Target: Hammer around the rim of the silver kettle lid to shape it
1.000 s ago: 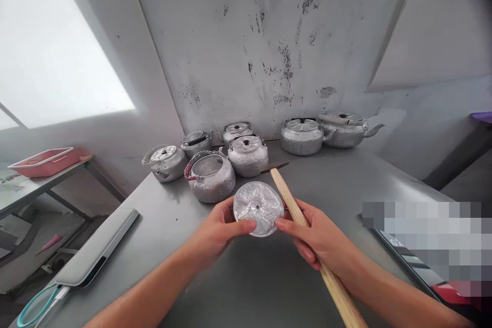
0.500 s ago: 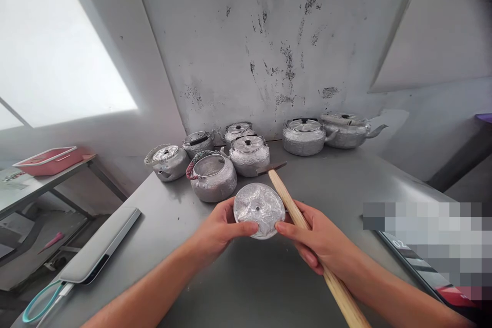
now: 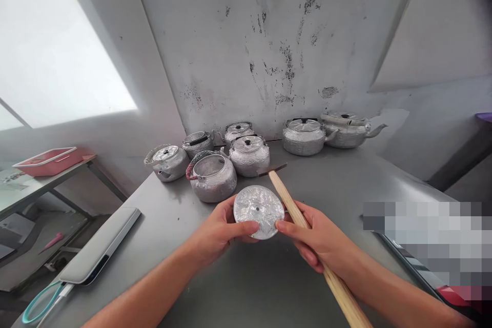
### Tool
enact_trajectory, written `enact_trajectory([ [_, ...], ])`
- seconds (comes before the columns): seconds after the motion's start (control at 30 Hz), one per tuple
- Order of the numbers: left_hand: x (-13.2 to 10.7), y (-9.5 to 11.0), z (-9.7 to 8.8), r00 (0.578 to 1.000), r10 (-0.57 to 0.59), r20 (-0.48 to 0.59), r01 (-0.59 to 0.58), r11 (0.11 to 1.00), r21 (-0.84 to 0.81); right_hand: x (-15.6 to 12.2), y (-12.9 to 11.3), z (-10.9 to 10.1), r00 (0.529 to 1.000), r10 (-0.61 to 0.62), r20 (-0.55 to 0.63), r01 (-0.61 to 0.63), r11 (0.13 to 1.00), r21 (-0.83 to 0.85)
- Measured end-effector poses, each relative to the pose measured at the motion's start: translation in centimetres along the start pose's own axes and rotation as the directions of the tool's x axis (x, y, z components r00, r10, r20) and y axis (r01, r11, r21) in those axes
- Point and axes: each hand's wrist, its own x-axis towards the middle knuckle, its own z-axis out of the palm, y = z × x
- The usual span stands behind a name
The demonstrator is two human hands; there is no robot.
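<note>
Above the surface [image 3: 238,287], the left hand [image 3: 221,226] pinches a round lid [image 3: 257,205]; the right hand [image 3: 313,233] curls around a hammer [image 3: 284,195], thumb at the lid's rim. The lid has its centre hole but no knob; how finished it is cannot be told. Beyond, an open kettle [image 3: 215,187] stands uncovered; lidded kettles [image 3: 249,160] sit toward the far edge.

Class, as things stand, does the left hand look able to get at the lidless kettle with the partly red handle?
Probably yes, once freed: the left hand is just in front of the lidless kettle, with nothing seen between them, though it is busy gripping the metal disc.
</note>
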Motion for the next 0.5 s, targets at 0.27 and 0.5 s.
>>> enact_trajectory([
  [0.27,-0.1,0.1,0.1,0.998,0.057,0.016,-0.058,0.998,0.014,0.1,0.0,0.0,1.0,-0.005,0.002,0.005,1.0,-0.009],
  [0.5,0.0,0.0,0.1,0.99,0.13,0.047,-0.134,0.987,0.086,-0.1,-0.7,0.2,1.0,0.018,-0.02,-0.018,0.999,-0.027],
])
